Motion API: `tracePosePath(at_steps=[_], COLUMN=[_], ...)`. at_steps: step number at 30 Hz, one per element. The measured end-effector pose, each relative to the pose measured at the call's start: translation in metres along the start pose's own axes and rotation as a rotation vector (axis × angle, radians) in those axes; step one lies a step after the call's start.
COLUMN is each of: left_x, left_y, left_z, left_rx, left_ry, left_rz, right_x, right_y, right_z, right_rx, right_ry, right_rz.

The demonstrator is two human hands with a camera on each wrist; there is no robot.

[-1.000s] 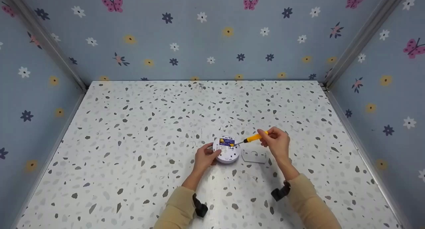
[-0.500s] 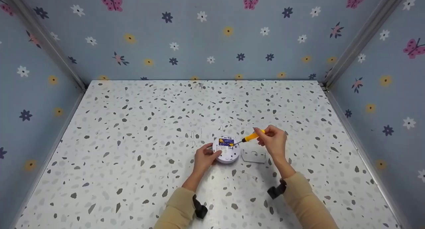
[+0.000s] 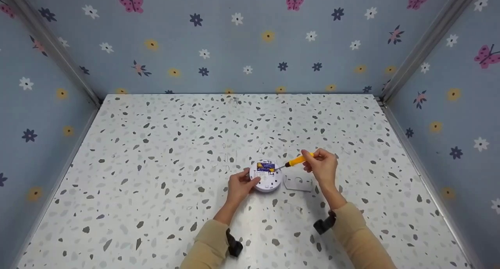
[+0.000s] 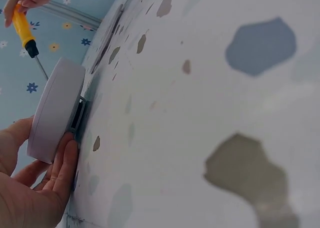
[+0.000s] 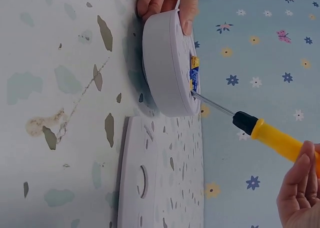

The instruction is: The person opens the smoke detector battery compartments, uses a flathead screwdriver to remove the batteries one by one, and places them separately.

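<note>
My left hand [image 3: 239,187] grips the left edge of a round white device [image 3: 268,184], which resembles a smoke alarm. Its thumb lies on the upper face, and in the left wrist view its fingers [image 4: 64,173] reach beneath. Blue and yellow batteries [image 3: 266,166] sit in the device's open compartment. From the right, my right hand [image 3: 325,168] pinches the yellow handle of a screwdriver [image 3: 298,161] between thumb and fingers. The screwdriver's thin shaft slants down to the battery end, and its tip touches there in the right wrist view. The exact contact spot is hard to make out.
A flat white plate with slots [image 3: 299,183] lies on the speckled table [image 3: 156,163], just right of the device. Blue flowered panels [image 3: 250,38] enclose the table at the back and both sides. Black wrist cameras [image 3: 234,247] are strapped over the sleeves.
My right hand and the screwdriver handle shifted slightly left, then a little back to the right, while the tip stayed at the batteries. The left hand and device have hardly moved.
</note>
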State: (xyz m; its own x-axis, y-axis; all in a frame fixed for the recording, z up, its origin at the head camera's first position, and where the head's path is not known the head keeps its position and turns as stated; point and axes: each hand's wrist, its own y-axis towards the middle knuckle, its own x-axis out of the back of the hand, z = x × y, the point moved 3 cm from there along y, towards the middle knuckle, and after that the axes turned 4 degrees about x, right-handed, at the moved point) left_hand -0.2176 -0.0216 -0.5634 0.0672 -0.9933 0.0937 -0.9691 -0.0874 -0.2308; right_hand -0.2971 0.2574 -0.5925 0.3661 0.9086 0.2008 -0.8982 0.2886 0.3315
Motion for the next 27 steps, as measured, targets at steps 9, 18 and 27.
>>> tracePosePath(at_steps=[9, 18, 27], left_x=[-0.001, -0.002, -0.001], left_y=[0.000, 0.000, -0.002], left_z=[0.002, 0.001, -0.001], left_rx=[-0.005, -0.006, -0.057], left_ry=[0.013, 0.011, -0.032], left_rz=[-0.027, -0.032, -0.027], right_x=[0.001, 0.003, 0.006], right_y=[-0.004, -0.007, -0.012], right_z=[0.002, 0.003, 0.002], right_rx=[-0.106, -0.161, -0.242], right_ry=[0.061, 0.056, 0.163], right_rz=[-0.056, -0.090, -0.143])
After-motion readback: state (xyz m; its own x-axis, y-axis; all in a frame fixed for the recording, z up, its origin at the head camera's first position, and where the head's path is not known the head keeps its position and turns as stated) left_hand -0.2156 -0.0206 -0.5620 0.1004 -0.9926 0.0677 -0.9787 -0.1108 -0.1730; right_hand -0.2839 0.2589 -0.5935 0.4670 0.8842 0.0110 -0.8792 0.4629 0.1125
